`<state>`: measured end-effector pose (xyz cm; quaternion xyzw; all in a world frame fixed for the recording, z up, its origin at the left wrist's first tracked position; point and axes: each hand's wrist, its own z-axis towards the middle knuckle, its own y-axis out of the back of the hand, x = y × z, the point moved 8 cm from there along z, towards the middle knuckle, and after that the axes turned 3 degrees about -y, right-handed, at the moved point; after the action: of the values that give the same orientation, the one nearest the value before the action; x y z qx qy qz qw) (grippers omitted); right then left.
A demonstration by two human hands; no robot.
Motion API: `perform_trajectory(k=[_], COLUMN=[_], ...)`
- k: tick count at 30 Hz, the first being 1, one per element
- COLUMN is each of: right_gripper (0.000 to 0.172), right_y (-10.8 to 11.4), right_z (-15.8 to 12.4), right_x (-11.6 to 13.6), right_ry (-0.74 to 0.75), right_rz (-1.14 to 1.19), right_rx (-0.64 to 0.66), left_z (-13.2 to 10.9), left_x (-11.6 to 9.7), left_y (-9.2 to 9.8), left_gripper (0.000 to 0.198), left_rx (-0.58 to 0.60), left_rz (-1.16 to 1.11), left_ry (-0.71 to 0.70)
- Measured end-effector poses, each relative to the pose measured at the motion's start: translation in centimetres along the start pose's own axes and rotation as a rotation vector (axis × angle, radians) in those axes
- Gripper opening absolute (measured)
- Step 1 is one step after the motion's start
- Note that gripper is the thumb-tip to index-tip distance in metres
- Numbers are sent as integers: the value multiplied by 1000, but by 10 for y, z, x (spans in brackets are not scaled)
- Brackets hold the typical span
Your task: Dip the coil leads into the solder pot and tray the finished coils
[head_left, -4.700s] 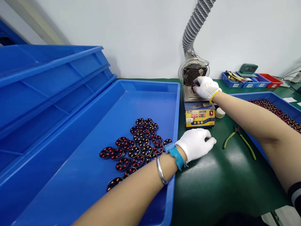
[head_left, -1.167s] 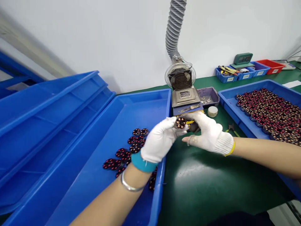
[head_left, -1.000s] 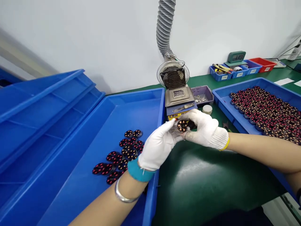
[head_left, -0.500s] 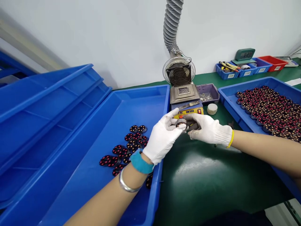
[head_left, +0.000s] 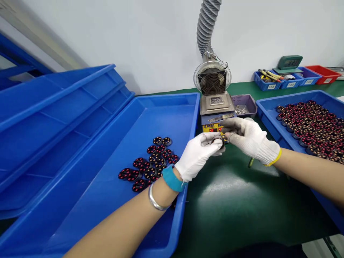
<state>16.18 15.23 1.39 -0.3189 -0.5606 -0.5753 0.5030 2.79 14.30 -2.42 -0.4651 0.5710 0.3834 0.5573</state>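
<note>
My left hand, in a white glove with a teal band at the wrist, pinches a round black coil part between thumb and fingers. Just right of it is my right hand, in a white knit glove with a yellow cuff. Its grey-smudged fingers are bent, thumb near forefinger, close to the part; anything between them is too small to make out. A yellow-green rod-like end shows below the right palm; whether held or lying there, I cannot tell. Several similar coil parts lie in the blue tray.
Behind my hands stands a solder pot with a digital display, under a fan and grey hose. Beside it is a purple bin. A right-hand blue tray holds many coil parts. Stacked blue trays lean at left.
The view has shifted, so the surroundings appear farther right. My right hand has drawn slightly right, away from the coil part. My left hand keeps hold of the part, now tilted differently.
</note>
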Motion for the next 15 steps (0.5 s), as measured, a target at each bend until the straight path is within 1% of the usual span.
perform_trajectory(k=[1,3,5,7,9,12,15], right_gripper=[43,46,43,40,36,34,37], right_y=[-1,-9,-20,-30,-36,-38,-35], right_z=[1,1,-4,-9,-12,-14,-14], right_x=[-5,-18,-28,-31,-29,-27,-26], right_ry=[-14,-86,-151,-173,-175,-189,-183], right_rz=[-20,-80,-121,-114,-85,-57,-64], right_rx=[13,96,195,260,275,273,248], left_z=[1,3,4,5,5,6,7], left_x=[2,2,2,2,3,3,1], left_y=[3,11,17,20,22,23,25], left_gripper=[41,40,39,39,41,41,42], left_rx=[-30,-93,-141,-174,-201,-215,-235], left_rz=[-21,-13,-4,-20,-35,-29,-34], left_ry=[9,-19,-56,-64,-57,-62,-87])
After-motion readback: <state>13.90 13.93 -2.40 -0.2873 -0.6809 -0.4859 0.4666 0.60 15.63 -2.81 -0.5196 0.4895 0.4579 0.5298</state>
